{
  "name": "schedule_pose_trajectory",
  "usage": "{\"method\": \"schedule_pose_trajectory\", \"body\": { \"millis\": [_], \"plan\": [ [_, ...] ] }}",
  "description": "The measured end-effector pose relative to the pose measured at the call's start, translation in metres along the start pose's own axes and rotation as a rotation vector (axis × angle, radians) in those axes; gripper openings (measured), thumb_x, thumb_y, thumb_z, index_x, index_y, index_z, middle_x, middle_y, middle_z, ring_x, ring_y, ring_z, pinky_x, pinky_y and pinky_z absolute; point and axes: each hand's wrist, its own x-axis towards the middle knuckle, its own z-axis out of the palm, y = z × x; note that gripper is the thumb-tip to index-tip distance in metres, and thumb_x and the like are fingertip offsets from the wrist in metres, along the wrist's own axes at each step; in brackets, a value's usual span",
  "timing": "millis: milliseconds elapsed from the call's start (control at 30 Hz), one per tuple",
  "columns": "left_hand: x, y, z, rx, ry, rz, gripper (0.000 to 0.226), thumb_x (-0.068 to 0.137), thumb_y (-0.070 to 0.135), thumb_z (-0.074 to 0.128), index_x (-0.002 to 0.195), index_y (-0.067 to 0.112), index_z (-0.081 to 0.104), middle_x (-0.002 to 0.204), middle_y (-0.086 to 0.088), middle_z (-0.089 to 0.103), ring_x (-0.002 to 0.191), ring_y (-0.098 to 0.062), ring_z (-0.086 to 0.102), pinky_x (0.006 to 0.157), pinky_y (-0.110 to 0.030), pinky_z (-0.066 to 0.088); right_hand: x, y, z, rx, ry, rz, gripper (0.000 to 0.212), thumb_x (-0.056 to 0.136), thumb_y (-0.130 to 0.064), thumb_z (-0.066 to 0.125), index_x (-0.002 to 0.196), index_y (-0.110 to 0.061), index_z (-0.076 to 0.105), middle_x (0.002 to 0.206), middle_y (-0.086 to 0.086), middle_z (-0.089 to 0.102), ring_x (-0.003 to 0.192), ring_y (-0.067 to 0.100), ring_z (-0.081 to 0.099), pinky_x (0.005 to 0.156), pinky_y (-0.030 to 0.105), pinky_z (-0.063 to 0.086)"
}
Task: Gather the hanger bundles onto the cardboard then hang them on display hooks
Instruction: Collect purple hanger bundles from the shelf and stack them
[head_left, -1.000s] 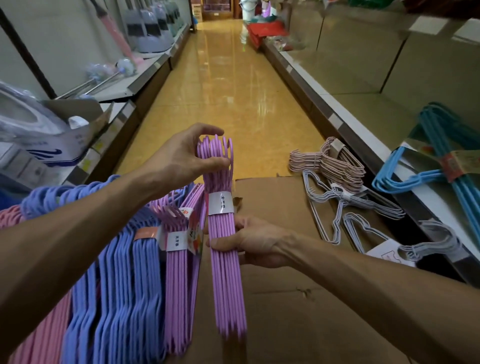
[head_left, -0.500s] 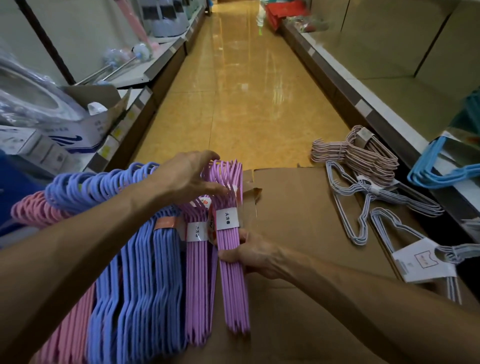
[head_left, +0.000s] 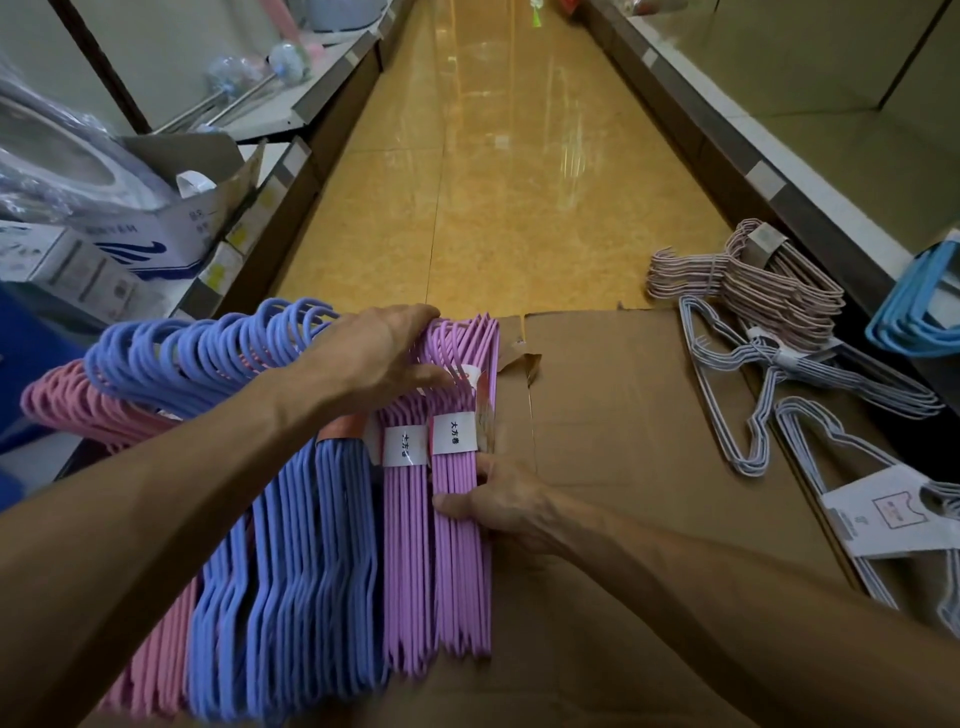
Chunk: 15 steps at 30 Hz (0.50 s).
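A lilac hanger bundle (head_left: 462, 561) with a white label stands on edge on the brown cardboard (head_left: 639, 431), pressed against another lilac bundle (head_left: 408, 566). My left hand (head_left: 382, 356) grips its hook ends at the top. My right hand (head_left: 506, 501) holds its side, thumb across the bars just below the label. To the left lean blue-violet bundles (head_left: 291, 551) and pink bundles (head_left: 78, 400).
White wire hanger bundles (head_left: 769, 395) and a beige one (head_left: 769, 296) lie on the cardboard's right side; a labelled white bundle (head_left: 893, 514) lies nearer. Light-blue hangers (head_left: 914, 312) sit on the right shelf. Boxes (head_left: 156, 234) fill the left shelf. A yellow tiled aisle (head_left: 498, 182) runs ahead.
Both hands lowered the lilac bundle from mid-air and set it on the cardboard beside the other lilac bundle. The view tilted downward.
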Motion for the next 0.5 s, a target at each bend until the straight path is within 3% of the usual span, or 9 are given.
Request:
{"method": "schedule_pose_trajectory", "body": {
  "millis": [167,300,400,500],
  "plan": [
    [0.0,0.001,0.002,0.016,-0.002,-0.004,0.065,0.087,0.053,0.064,0.138,0.017,0.047,0.132,-0.007,0.06,0.112,-0.026,0.059,0.094,-0.045,0.049,-0.001,-0.005,-0.005,-0.196,-0.014,-0.051,0.033,0.088,-0.017,0.073,0.12,-0.016,0.063,0.12,0.004,0.067,0.114,0.022,0.062,0.102,0.041,0.051],
    [0.0,0.008,0.001,0.03,-0.036,-0.029,0.077,0.086,0.056,0.063,0.146,0.015,0.038,0.145,-0.009,0.05,0.124,-0.027,0.053,0.103,-0.044,0.045,-0.007,-0.011,-0.012,-0.303,-0.018,-0.093,0.039,0.087,-0.021,0.075,0.123,-0.018,0.061,0.124,0.003,0.065,0.118,0.021,0.06,0.104,0.041,0.05],
    [-0.004,0.014,-0.002,-0.005,0.014,-0.025,0.088,0.086,0.059,0.06,0.154,0.014,0.027,0.158,-0.009,0.033,0.139,-0.027,0.041,0.112,-0.043,0.037,-0.018,-0.017,-0.025,-0.39,-0.01,-0.081,0.02,0.09,-0.029,0.072,0.107,-0.021,0.065,0.115,0.002,0.067,0.106,0.019,0.066,0.092,0.035,0.057],
    [-0.009,0.025,-0.006,-0.052,0.121,0.048,0.073,0.091,0.051,0.058,0.15,0.016,0.033,0.156,-0.008,0.035,0.136,-0.025,0.043,0.107,-0.038,0.038,-0.035,-0.023,-0.044,-0.52,0.059,-0.112,0.016,0.093,-0.034,0.068,0.1,-0.02,0.064,0.105,0.003,0.067,0.094,0.019,0.067,0.08,0.034,0.058]
  ]
}}
